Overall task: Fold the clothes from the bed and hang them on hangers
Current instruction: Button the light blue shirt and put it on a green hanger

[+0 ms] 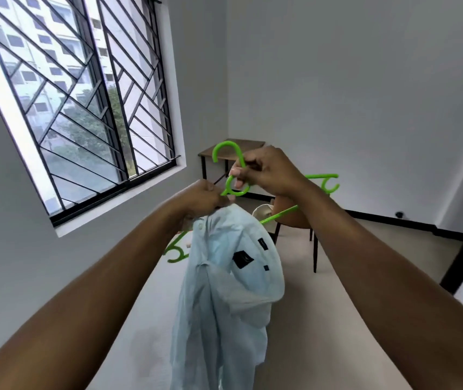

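while right hand (269, 170) pinches green hanger (215, 154) neck, left hand (205, 198) grips shirt (224, 291) collar.

**Floor, corner table and chair**

The pale floor (365, 263) runs to the far walls; a small wood-topped table (248, 144) on black legs stands on it in the corner; nearer, just beside the table, a brown chair (292, 218) on thin dark legs; a pale object (262, 213) shows at the chair, its footing unclear; a small dark item (399, 214) lies by the far wall.

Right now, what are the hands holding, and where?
Right hand grips the green hanger by its neck; left hand pinches the pale blue shirt near its collar.
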Demonstrator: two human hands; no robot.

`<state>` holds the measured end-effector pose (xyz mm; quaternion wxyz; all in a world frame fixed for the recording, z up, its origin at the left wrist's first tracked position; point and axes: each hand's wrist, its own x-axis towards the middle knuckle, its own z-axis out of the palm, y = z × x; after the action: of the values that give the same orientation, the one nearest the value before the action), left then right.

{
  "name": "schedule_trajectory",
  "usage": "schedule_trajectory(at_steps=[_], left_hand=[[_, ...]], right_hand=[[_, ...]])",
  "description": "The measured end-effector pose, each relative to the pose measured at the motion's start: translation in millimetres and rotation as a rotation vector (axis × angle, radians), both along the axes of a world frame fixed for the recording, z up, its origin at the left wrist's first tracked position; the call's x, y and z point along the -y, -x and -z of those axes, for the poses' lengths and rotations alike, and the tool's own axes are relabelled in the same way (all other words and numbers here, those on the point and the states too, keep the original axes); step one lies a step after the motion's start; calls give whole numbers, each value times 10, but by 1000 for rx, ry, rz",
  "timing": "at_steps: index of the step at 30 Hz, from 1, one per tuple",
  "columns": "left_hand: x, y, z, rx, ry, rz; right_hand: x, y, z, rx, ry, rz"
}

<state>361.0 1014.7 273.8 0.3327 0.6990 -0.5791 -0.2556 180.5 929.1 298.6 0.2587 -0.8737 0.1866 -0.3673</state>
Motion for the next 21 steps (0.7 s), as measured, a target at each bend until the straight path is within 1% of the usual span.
schedule_trajectory(at_steps=[1,2,3,4,6,7,9,14,16,19,21], left_hand=[[17,-8,46,-122,21,-69],[40,-18,83,-284,50,-155],[72,-31,121,-447,96,-247],[101,-42,129,-540,133,-323],[165,-82,147,-641,193,-433],[183,-85,141,-692,223,-462],[227,-109,129,-758,283,-515],[261,-103,24,-771,377,-614],[252,-113,2,-788,418,-624],[212,-72,-39,-801,452,-596],[182,-52,-50,-798,466,-594]], right_hand=[[34,-34,52,-7,65,102],[40,-61,120,19,147,249],[32,-77,219,81,210,389],[-25,-64,318,174,242,504],[-193,-45,525,403,226,615],[-284,-40,628,491,172,619],[-417,-62,861,545,36,570],[-738,-105,1252,362,-247,381],[-847,-153,1299,341,-435,297],[-904,-212,1271,438,-716,211],[-924,-236,1224,529,-861,148]])
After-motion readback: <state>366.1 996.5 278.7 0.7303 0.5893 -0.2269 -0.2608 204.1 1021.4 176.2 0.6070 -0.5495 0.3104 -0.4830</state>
